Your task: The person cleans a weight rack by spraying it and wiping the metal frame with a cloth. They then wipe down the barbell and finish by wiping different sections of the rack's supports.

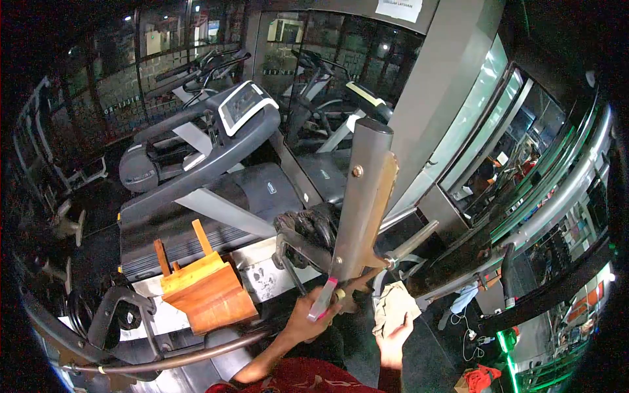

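Note:
My left hand (306,319) is closed around a slim tool (322,300) with a pale body and pink edges, held against the lower end of a grey upright metal post (363,196). My right hand (395,337), to the right and lower, grips a beige cloth (394,309) beneath a metal bar (414,241) that sticks out from the post. The post has a rusty bolt near its top and a brownish side edge. What the tool's tip touches is hard to make out.
A wooden piece (211,296) with upright slats lies on a white surface at left. Behind it stands a treadmill (226,190). A curved metal bar (190,357) crosses the lower left. Red cloth (481,378) and white cables (470,334) lie on the floor at right.

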### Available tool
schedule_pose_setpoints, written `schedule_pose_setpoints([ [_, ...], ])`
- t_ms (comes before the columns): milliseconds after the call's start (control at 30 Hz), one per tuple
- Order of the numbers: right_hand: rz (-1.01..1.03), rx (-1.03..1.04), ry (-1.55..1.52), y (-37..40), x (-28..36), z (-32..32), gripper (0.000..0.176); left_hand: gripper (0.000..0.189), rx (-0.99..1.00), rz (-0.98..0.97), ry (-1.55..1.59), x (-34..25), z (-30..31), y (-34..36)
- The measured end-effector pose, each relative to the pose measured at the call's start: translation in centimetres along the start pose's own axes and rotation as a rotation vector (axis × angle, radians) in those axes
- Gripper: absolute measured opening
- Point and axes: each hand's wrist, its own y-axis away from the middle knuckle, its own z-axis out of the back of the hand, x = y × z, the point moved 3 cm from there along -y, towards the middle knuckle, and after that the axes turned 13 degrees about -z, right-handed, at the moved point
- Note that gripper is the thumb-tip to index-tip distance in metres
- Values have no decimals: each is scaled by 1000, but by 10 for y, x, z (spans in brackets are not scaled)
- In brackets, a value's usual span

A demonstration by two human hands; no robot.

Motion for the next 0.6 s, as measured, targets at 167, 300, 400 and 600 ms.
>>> schedule_pose_setpoints([
  [167,-23,-30,-41,-3,-6,0,55,17,-46,-180,-85,-9,3,-5],
  [300,-28,-18,-26,0,-8,-6,56,17,-109,-445,-284,-41,4,-14],
  [400,-102,158,-75,-6,-10,-5,54,17,-79,-428,-199,-41,5,-15],
  [600,94,77,233,-27,-5,-6,43,14,-157,-366,-114,-44,5,-13],
])
